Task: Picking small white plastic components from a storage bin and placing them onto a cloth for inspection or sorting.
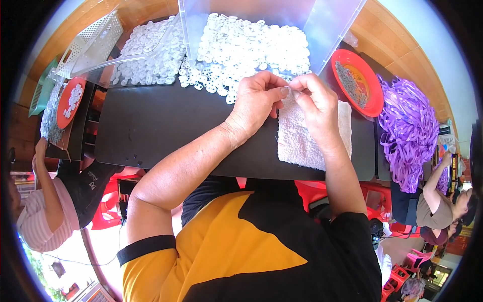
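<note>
My left hand (257, 98) and my right hand (316, 98) meet fingertip to fingertip above a white towel (307, 143) on the black table (166, 131). They pinch something tiny between them, too small to make out. Just beyond the fingers lies a heap of small white plastic rings (251, 48), spilling from a clear plastic bin (322, 25). A second heap of white rings (151, 53) lies to the left.
A red plate (370, 98) with small grey metal parts sits right of the towel, with a pile of purple straps (410, 131) beyond it. A white basket (93, 40) and another red plate (63, 110) are at the left. Other people sit at both sides.
</note>
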